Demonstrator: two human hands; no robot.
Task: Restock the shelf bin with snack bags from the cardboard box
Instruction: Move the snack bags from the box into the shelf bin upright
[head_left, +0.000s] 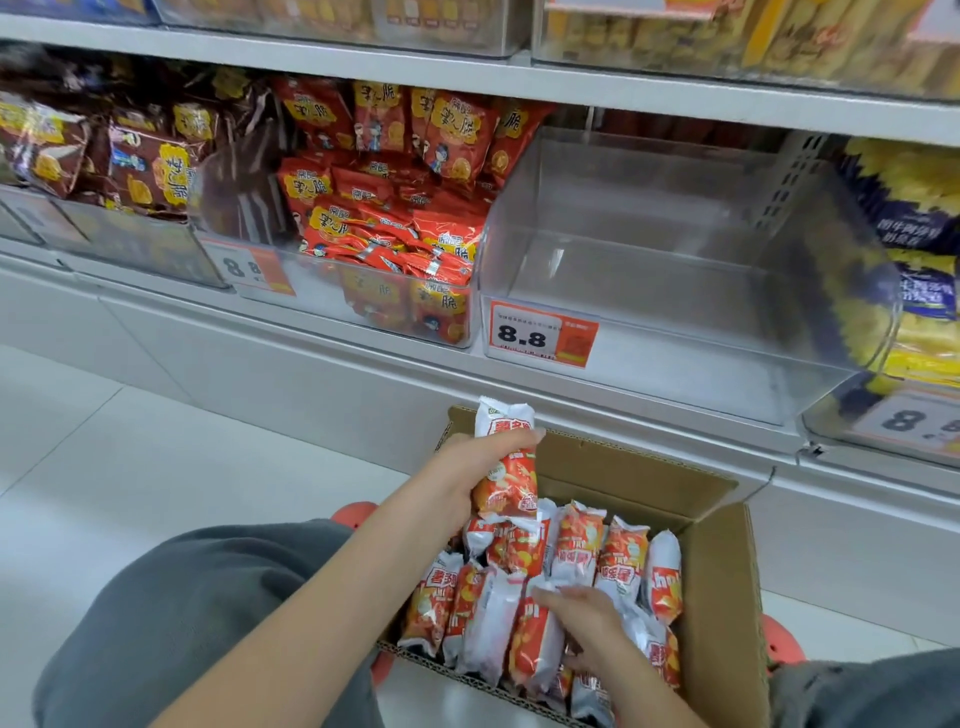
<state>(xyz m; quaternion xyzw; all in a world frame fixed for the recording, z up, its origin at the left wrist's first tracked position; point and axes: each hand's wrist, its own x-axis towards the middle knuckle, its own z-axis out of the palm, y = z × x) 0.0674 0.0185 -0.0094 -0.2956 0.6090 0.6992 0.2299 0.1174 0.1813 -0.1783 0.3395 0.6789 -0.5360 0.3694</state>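
Restocking under way: nearest me, my right hand (587, 623) reaches into the cardboard box (719, 566), fingers curled over a red-and-white packet (535, 644) lying among the snack bags (576, 551) packed upright all round that grip; whether the thumb has closed beneath it I cannot tell. Up and to the left of it, my left hand (483, 467) is wrapped firmly round the middle of one snack bag (506, 467), held upright just above the box's far left corner, its crimped top poking past my fingers. Beyond and to the right of that held bag sits the clear shelf bin (675, 291), nothing showing inside it, an 8.8 price tag (543, 335) on its front lip. Left of it, a neighbouring bin (363, 306) holds red packets. I judge the step to be the first loads leaving the box. The next move calls for lifting the held bag over the bin's front lip and setting it down inside.
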